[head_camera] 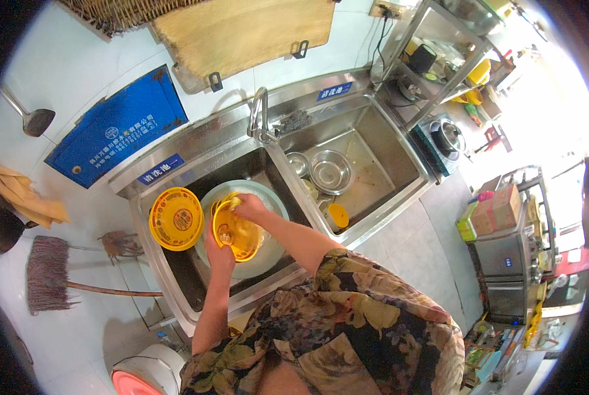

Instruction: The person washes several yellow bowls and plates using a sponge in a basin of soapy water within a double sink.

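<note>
My left hand [220,253] grips the near left side of a yellow patterned bowl [245,239], which is tilted over a large pale basin [274,207]. More yellow rims show behind this bowl; how many is unclear. At the bowl's far rim, my right hand [251,207] is closed on a small pale yellow sponge or cloth [234,202], partly hidden by the fingers. The basin sits in the left sink compartment [183,281] and appears to hold water. To the left, another yellow bowl with a printed pattern [176,218] rests at the sink's left edge.
The right sink compartment [381,163] holds metal bowls [331,172] and a yellow cup or bowl [339,216]. A faucet [259,113] rises between the compartments. Left stand a mop [50,274] and a white bucket [161,365]. A metal shelf [418,84] borders the right end.
</note>
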The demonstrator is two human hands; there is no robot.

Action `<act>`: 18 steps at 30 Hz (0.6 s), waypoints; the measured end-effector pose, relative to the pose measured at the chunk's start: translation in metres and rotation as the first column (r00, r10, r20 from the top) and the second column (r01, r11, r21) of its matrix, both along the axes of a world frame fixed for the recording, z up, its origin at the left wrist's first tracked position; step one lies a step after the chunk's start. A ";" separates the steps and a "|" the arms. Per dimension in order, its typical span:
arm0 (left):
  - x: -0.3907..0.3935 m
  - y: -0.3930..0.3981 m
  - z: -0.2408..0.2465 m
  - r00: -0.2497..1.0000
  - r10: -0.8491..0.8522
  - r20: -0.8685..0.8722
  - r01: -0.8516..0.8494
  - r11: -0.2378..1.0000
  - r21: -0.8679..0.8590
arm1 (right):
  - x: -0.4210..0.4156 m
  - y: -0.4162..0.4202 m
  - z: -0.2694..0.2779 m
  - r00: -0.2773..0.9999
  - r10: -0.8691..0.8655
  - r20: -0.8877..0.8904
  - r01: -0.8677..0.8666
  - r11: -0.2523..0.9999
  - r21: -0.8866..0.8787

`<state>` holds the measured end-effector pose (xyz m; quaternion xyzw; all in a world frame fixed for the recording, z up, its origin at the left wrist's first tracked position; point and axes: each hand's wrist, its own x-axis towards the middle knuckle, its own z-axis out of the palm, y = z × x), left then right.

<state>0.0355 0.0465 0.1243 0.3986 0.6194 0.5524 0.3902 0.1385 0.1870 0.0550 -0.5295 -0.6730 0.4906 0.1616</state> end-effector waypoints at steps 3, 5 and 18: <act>0.004 -0.002 0.006 0.869 0.183 -0.461 -0.145 0.983 0.116 | 0.005 -0.031 -0.001 0.737 -0.611 -0.288 0.226 0.624 -0.748; 0.005 -0.007 0.000 0.803 0.272 -0.530 -0.184 0.959 0.215 | 0.004 -0.026 0.003 0.834 -0.477 -0.278 0.218 0.747 -0.628; -0.020 0.018 0.062 0.936 -0.352 0.013 0.335 0.876 -0.347 | -0.017 0.028 0.097 0.712 0.580 0.396 -0.698 0.525 0.486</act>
